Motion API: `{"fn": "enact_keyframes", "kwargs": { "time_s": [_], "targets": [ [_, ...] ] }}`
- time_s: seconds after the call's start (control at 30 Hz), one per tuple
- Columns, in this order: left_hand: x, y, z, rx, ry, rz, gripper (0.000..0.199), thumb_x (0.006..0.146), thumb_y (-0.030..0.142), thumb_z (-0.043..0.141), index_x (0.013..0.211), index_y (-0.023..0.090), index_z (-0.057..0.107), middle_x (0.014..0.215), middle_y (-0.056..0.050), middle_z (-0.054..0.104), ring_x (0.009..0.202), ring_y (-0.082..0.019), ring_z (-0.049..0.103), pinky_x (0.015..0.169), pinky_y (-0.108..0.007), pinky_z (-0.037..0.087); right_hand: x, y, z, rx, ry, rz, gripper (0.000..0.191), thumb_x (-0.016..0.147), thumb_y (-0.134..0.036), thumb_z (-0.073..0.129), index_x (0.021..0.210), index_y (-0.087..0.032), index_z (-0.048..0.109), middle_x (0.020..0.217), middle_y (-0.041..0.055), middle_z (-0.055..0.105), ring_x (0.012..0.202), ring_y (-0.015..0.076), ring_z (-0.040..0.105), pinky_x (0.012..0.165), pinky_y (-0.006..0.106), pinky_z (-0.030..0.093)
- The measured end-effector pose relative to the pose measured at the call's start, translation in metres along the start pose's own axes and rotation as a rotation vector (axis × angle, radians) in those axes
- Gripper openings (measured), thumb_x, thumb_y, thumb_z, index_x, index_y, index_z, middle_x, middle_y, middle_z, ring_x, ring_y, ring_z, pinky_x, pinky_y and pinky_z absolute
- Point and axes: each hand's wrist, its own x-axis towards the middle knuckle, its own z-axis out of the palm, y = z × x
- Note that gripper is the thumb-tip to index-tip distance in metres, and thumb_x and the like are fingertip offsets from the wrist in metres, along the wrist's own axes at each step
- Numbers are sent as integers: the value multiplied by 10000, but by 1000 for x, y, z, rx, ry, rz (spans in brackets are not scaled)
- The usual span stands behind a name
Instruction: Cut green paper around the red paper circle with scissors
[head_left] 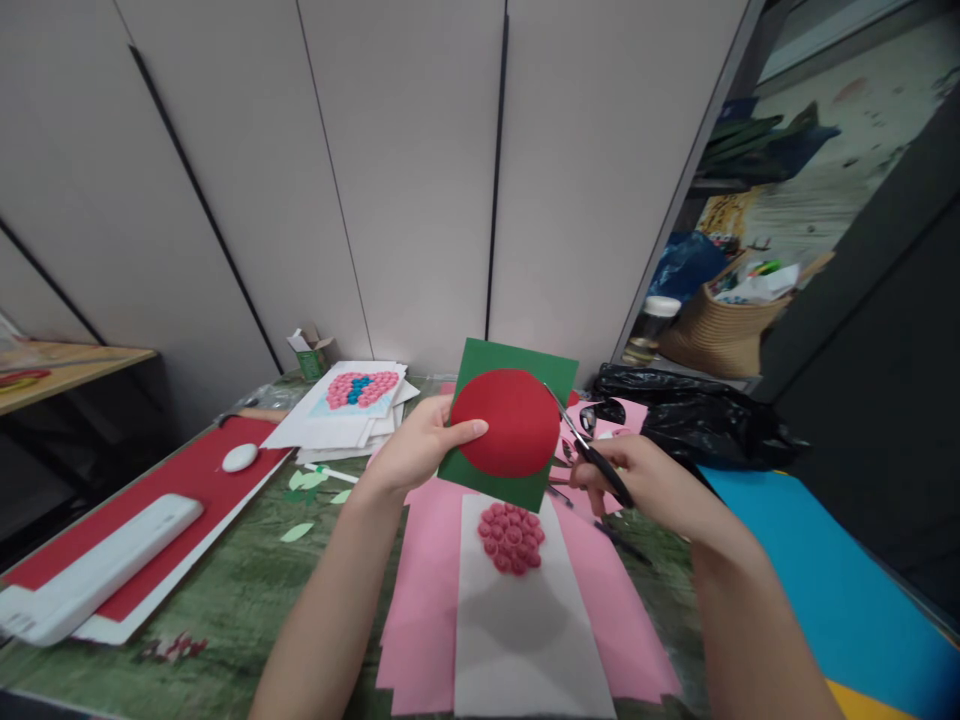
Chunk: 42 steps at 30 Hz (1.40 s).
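Note:
My left hand (431,437) pinches a red paper circle (514,425) together with a green paper square (517,358) behind it, the thumb lying on the red face. In my right hand (619,470) is a pair of scissors (596,460) with black handles, its blades reaching the upper right edge of the circle. Below the papers lies a white sheet (529,640) bearing a cluster of pink rolled-paper rosettes (511,538). Pink paper (424,600) is spread under that sheet.
Left: red sheet (247,435), white long device (112,565), white oval object (240,458), leaf-shaped green cutouts (298,532), and a stack of white sheets with a rosette picture (360,390). Right: black plastic bag (697,415), blue sheet (832,580), woven basket (720,335). A panelled wall (405,180) stands behind.

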Motion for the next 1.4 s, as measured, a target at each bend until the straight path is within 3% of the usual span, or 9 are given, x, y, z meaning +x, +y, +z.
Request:
{"fn": "enact_keyframes", "kwargs": {
  "time_s": [0.2,0.47,0.8,1.0,1.4],
  "targets": [
    [0,0,0,30,5,8,259,737,254,610,976,157,634,888,-68,689,793,-209,627,723,-320,462,1,1,-1,6,-1,10,323,792,-373,492,561,-159,561,527,34,627,536,150,520,529,257,374],
    [-1,2,-1,74,-35,-25,79,740,242,604,766,169,618,758,-22,661,701,-164,599,626,-262,440,-1,1,-2,11,-35,52,284,799,-357,491,687,-145,644,536,38,646,538,161,543,524,257,378],
    [-1,1,-4,142,-77,-103,119,738,269,594,763,152,600,762,-40,636,672,-165,576,580,-264,417,-4,-2,-3,15,-27,45,313,778,-386,522,610,-153,645,550,48,640,574,182,588,545,257,380],
    [-1,4,-5,178,-93,-125,115,749,254,579,771,141,584,763,-28,634,687,-156,572,600,-257,421,-3,0,-6,-24,-72,18,328,822,-385,472,687,-135,637,557,45,643,621,176,601,582,248,390],
    [-2,5,-5,223,-88,-127,108,749,243,570,779,140,576,780,-26,627,710,-152,565,629,-266,422,-5,3,-9,-11,-67,-1,303,809,-331,468,553,-175,512,513,24,614,611,159,587,621,239,413]
  ]
}}
